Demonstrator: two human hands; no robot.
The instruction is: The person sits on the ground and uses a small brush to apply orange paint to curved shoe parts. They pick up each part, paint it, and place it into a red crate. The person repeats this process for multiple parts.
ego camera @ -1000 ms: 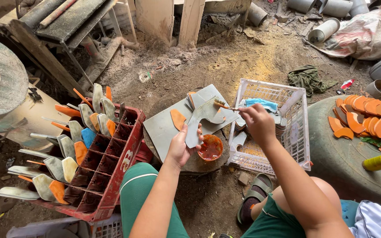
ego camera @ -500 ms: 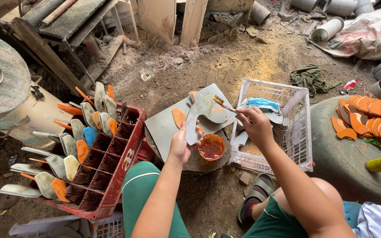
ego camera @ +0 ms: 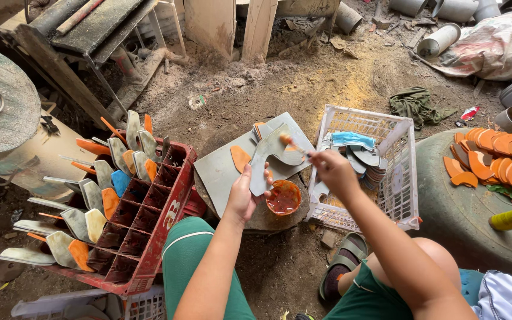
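- The left hand (ego camera: 243, 198) is clamped on the lower end of a grey curved sole piece (ego camera: 269, 155), held tilted over the grey board (ego camera: 220, 172), at about 12 o'clock from the glue bowl (ego camera: 284, 198); best kept steady.
- The right hand (ego camera: 334, 172) pinches a small brush (ego camera: 290, 145), its tip on the piece's upper part; thin even strokes seem wise.
- The bowl sits just beside the piece; the white basket (ego camera: 407, 178) lies at 3 o'clock, the red crate (ego camera: 149, 225) at 9.

Our left hand (ego camera: 243, 198) holds a grey piece (ego camera: 268, 159); our right hand (ego camera: 334, 172) brushes (ego camera: 294, 147) it above the glue bowl (ego camera: 283, 198).
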